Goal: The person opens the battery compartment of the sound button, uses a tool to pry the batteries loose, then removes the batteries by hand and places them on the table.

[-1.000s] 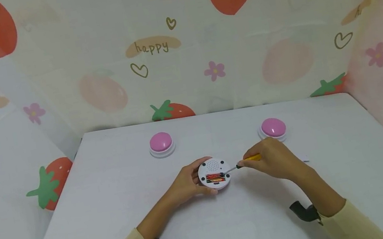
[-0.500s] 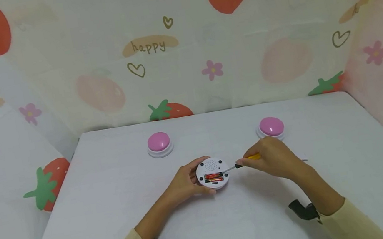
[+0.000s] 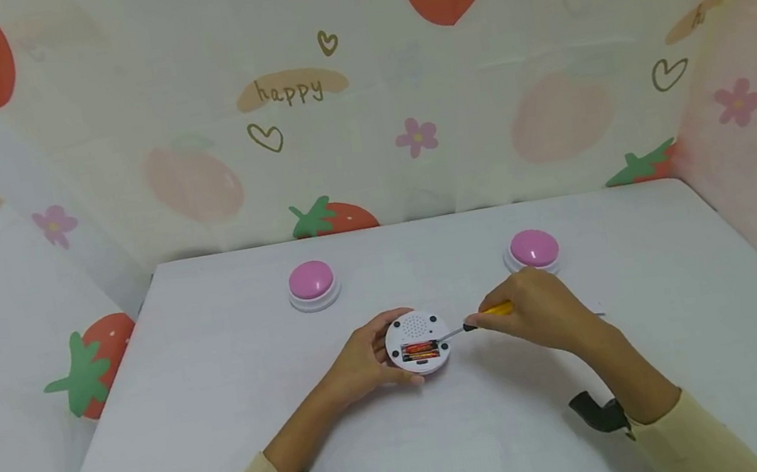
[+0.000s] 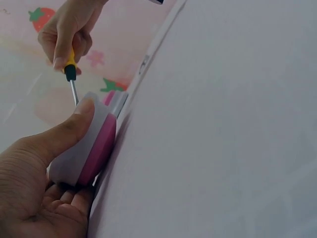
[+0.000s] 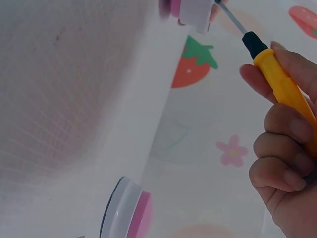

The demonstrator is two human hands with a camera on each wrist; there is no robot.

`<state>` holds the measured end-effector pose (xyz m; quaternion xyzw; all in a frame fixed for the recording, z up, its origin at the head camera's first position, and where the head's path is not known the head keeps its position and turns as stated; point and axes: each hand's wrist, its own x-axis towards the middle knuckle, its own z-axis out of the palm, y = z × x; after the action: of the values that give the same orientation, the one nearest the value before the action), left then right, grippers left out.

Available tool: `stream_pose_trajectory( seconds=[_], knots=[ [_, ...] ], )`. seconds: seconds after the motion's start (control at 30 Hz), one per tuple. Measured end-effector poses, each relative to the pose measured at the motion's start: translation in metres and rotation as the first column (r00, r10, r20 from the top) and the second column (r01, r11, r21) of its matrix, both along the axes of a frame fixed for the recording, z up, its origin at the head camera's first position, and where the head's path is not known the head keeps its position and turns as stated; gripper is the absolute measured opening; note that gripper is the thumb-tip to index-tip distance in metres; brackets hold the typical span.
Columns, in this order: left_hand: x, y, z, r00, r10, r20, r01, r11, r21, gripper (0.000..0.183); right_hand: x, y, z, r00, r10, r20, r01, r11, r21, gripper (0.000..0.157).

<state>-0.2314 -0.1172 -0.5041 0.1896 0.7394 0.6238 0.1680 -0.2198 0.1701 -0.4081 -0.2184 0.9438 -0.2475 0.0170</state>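
On my feed the left hand point(image 3: 364, 365) has its fingers curled round the upturned button point(image 3: 417, 328) over the table point(image 3: 217, 346), while the right hand point(image 3: 535, 310) grips the screwdriver point(image 3: 498, 310), its tip at the batteries point(image 3: 419, 351); I judge this a prying step, and the next move calls for gentle leverage against a steadied button

Button point(image 3: 415, 328), round, white-and-pink, underside up in left hand point(image 3: 363, 365); two red batteries point(image 3: 420, 352) exposed. Screwdriver point(image 5: 283, 84), yellow-handled, in right hand point(image 3: 540, 312), at button's three o'clock, tip beside batteries.
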Motion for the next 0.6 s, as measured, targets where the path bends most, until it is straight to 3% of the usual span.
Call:
stream_pose_trajectory(
  seconds=[0.3, 0.6],
  knots=[
    [0.0008, -0.0006, -0.0017, 1.000, -0.008, 0.004, 0.008, 1.000, 0.008, 0.096, 0.0016, -0.0004, 0.0030, 1.000, 0.011, -0.025, -0.010, 1.000, 0.027, 0.030],
    [-0.0004, -0.0009, -0.0006, 0.999, -0.032, -0.023, 0.032, 0.999, 0.001, 0.103, 0.0048, 0.0018, 0.0096, 0.990, 0.056, -0.126, -0.058, 0.998, -0.010, 0.023]
  ],
)
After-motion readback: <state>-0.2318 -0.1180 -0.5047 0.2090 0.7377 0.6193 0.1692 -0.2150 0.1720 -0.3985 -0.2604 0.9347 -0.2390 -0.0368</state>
